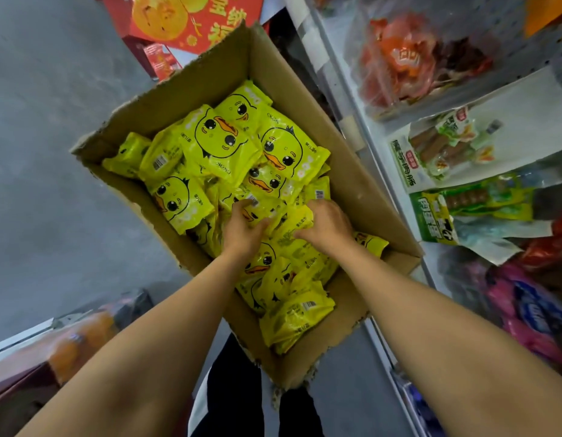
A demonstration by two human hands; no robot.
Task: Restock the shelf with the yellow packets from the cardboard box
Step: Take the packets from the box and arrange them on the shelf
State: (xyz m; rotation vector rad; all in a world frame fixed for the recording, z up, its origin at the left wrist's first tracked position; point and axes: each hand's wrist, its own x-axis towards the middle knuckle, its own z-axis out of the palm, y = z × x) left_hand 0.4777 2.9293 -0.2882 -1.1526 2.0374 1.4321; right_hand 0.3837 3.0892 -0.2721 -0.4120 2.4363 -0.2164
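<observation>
Both hands in the cardboard box (210, 74), gathering yellow packets (223, 143) for the shelf (361, 134).

The left hand (243, 230) lies on the pile with its fingers curled round one packet; the right hand (328, 223), just beside it, presses down, fingers bent into the heap, though whether it grips a packet cannot be told. Advice: take hold by the packet body, gather a small stack, lift clear of the box walls. The box, on the floor left of the shelf, is near full of loosely heaped duck-faced packets; the shelf carries other bagged goods.

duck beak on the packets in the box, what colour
Orange, on the yellow packets in the cardboard box; clearest in the head view.
</observation>
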